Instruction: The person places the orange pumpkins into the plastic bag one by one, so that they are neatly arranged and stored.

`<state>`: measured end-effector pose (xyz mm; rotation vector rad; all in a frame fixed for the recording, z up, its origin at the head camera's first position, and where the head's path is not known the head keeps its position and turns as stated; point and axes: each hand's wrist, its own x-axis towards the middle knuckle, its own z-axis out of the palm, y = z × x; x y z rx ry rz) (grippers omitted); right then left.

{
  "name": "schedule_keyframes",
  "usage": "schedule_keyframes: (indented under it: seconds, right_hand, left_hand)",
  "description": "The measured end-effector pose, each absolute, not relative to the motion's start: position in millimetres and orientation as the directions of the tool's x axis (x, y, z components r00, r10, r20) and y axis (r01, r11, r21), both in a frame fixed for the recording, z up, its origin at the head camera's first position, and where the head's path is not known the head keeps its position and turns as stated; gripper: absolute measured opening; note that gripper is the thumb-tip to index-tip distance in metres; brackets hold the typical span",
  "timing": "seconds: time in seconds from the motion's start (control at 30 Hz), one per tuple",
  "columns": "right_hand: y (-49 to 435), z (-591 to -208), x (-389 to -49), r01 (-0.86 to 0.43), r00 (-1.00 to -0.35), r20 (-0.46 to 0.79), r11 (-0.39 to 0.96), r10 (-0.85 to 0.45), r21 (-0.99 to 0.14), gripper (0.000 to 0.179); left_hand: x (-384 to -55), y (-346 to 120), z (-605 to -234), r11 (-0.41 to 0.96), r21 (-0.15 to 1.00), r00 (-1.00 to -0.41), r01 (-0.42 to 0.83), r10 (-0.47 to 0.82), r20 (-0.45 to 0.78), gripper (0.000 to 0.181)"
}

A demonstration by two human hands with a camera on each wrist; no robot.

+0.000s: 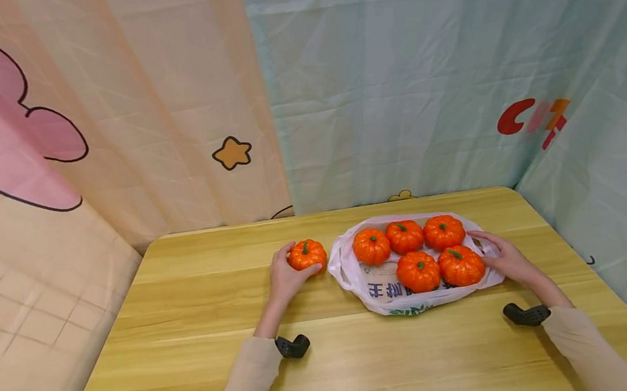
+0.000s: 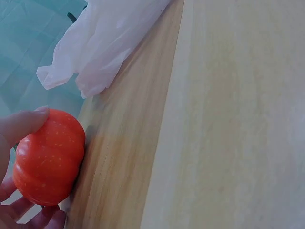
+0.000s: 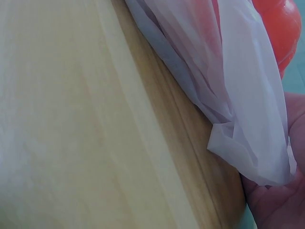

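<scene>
My left hand point(image 1: 288, 279) grips a small orange pumpkin point(image 1: 306, 255) on the table, left of the plastic bag. In the left wrist view the thumb lies over one side of this pumpkin point(image 2: 50, 157) and fingertips curl under the other. The white plastic bag point(image 1: 350, 274) lies spread open, its rim folded down around several more pumpkins point(image 1: 418, 272) with green stems. At the bag's right side, my right hand point(image 1: 509, 259) holds its edge, thumb and fingers apart. The right wrist view has the bag's folded edge point(image 3: 252, 129) against the palm; most fingers are hidden there.
The wooden table point(image 1: 400, 365) extends to a back edge against printed fabric curtains point(image 1: 382, 86). More curtain hangs along both sides. Black wrist devices sit on the left point(image 1: 293, 347) and right point(image 1: 527, 314) forearms.
</scene>
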<state>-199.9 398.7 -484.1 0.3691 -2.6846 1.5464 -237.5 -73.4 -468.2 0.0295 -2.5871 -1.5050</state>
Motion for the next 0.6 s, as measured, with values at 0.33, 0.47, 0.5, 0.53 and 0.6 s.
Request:
schedule_keyframes:
  seconds: [0.33,0.47,0.5,0.53,0.6]
  right_hand:
    - [397.5,-481.5,-199.7,-0.212,-0.972,0.132,0.489,-0.193,-0.846,0.053]
    - [398.3,-482.4,-200.6,-0.217,-0.971,0.136,0.492,-0.196,-0.843,0.052]
    - [398.5,-482.8,-200.8,-0.223,-0.970,0.142,0.491,-0.197,-0.842,0.052]
    - [398.8,-483.1,-200.8,-0.222,-0.970,0.142,0.490,-0.196,-0.843,0.052]
    - [399.6,-483.8,-200.8,-0.220,-0.971,0.141,0.490,-0.193,-0.844,0.053]
  left_hand:
    - [-234.5,-74.1,-467.8,0.462,0.886,-0.988,0.042,-0.114,0.106,0.075]
    - [-228.9,-72.9,-464.9,0.448,0.893,-0.986,0.041,-0.127,0.109,0.074]
    - [-227.6,-72.3,-463.7,0.441,0.896,-0.985,0.040,-0.131,0.109,0.074]
    - [-226.1,-71.8,-462.4,0.435,0.900,-0.985,0.042,-0.135,0.112,0.074]
    - [-223.7,-70.2,-459.4,0.425,0.904,-0.982,0.045,-0.145,0.117,0.074]
